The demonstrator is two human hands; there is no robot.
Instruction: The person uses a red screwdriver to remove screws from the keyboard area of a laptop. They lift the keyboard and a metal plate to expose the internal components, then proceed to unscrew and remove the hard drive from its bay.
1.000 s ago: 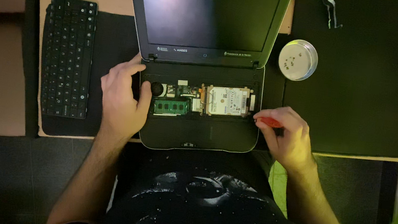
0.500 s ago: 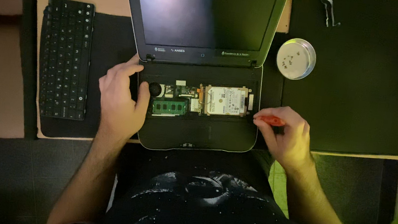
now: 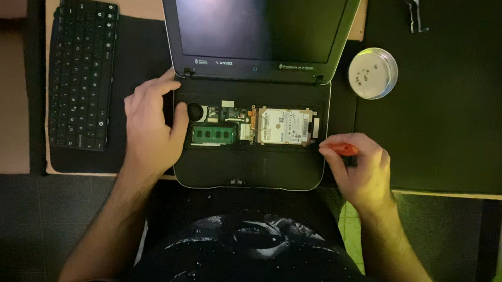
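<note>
Laptop (image 3: 242, 159) open-bellied at tabletop edge before me, drive (image 3: 283, 126) and memory stick (image 3: 214, 134) exposed. Left hand (image 3: 152, 124) flat, fingers spread, pinning base (stops sliding). Right hand (image 3: 359, 168) fingers pinching red screwdriver (image 3: 339, 149) beside drive. Screw dish (image 3: 372, 73) near.

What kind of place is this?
Probably a home desk used for computer repair: an opened laptop with its hard drive exposed, a detached keyboard, and a small round dish apparently holding screws.
</note>
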